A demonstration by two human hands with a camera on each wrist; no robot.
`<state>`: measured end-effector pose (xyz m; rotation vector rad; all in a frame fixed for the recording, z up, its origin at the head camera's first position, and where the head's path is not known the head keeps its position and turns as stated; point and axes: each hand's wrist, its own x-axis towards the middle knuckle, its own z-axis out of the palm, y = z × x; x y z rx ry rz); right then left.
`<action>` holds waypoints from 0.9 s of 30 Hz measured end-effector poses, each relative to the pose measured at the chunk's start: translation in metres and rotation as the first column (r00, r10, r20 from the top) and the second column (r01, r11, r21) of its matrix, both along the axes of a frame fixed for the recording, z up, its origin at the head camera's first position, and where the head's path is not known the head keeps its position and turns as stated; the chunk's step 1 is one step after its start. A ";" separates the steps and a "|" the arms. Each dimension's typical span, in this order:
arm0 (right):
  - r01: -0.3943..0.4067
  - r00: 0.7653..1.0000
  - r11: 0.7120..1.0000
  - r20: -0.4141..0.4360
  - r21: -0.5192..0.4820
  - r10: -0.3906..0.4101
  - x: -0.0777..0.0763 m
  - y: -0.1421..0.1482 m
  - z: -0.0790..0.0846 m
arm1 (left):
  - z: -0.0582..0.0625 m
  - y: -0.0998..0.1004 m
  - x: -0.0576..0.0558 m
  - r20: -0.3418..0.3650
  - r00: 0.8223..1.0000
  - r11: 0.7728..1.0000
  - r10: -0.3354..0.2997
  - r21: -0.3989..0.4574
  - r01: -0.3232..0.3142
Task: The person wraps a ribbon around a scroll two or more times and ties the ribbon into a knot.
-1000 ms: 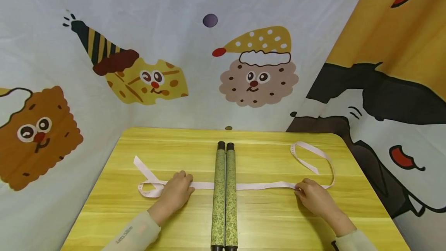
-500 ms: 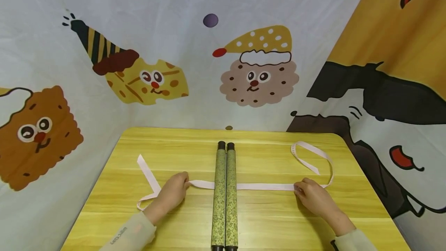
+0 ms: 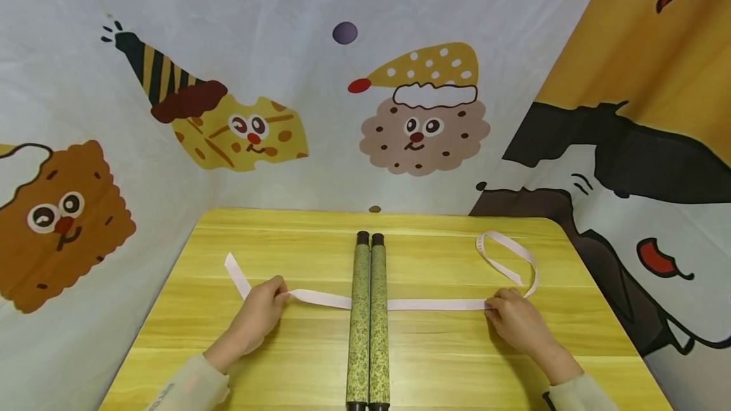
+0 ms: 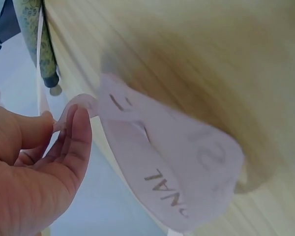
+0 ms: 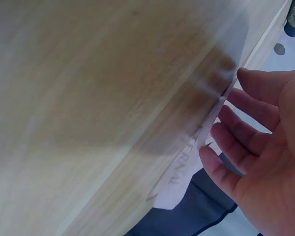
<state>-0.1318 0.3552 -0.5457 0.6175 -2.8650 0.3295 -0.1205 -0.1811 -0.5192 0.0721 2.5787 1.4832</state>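
A pale pink ribbon (image 3: 436, 304) runs crosswise under a scroll (image 3: 360, 322), which lies as two green patterned rolls with black end knobs side by side. My left hand (image 3: 259, 313) pinches the ribbon left of the rolls, where the band is twisted and slightly lifted. In the left wrist view a loop of the ribbon (image 4: 172, 157) with printed letters hangs beyond the fingers. On the other side my right hand (image 3: 516, 319) pinches the ribbon near the tabletop. Its thumb and fingertips meet the band's edge in the right wrist view.
The ribbon's right tail curls toward the back right of the wooden table (image 3: 274, 227); its left tail sticks out behind my left hand. A cartoon-printed cloth (image 3: 320, 189) hangs close behind the table and along its sides.
My left hand has moved left, drawing the ribbon with it; the stretch between the hands looks straighter. The right tail's curve has shrunk. My right hand and the rolls have hardly moved.
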 end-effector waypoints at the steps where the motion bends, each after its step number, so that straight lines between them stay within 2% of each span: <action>1: -0.007 1.000 1.000 -0.016 0.004 0.007 0.000 0.000 0.000 | 0.000 -0.002 0.000 0.014 1.000 1.000 0.005 0.023 -0.006; 4: -0.008 1.000 1.000 -0.022 0.003 0.009 0.000 0.002 0.002 | 0.000 -0.008 0.002 0.054 0.999 0.996 0.008 0.084 -0.013; 5: -0.002 1.000 1.000 -0.018 0.004 0.002 0.000 0.003 0.002 | -0.001 -0.010 0.002 0.054 0.998 0.997 0.008 0.076 -0.012; 9: 0.033 0.999 0.999 -0.004 0.027 -0.033 0.002 0.007 0.003 | -0.002 -0.018 0.001 -0.006 1.000 0.999 0.005 -0.032 -0.005; 12: 0.052 0.999 0.998 -0.011 0.045 -0.051 0.004 0.011 0.002 | -0.002 -0.024 0.000 -0.067 0.998 0.993 0.004 -0.119 -0.012; 20: 0.073 0.997 0.996 -0.033 0.057 -0.071 0.005 0.020 -0.001 | 0.001 -0.042 0.003 -0.130 0.992 0.986 0.008 -0.163 -0.030; 24: 0.103 0.995 0.993 -0.011 0.062 -0.102 0.007 0.025 -0.001 | 0.002 -0.049 0.005 -0.154 0.988 0.976 0.020 -0.210 -0.052; 27: 0.126 0.992 0.990 0.013 0.065 -0.128 0.010 0.028 0.000 | 0.001 -0.054 0.006 -0.146 0.989 0.970 0.033 -0.234 -0.067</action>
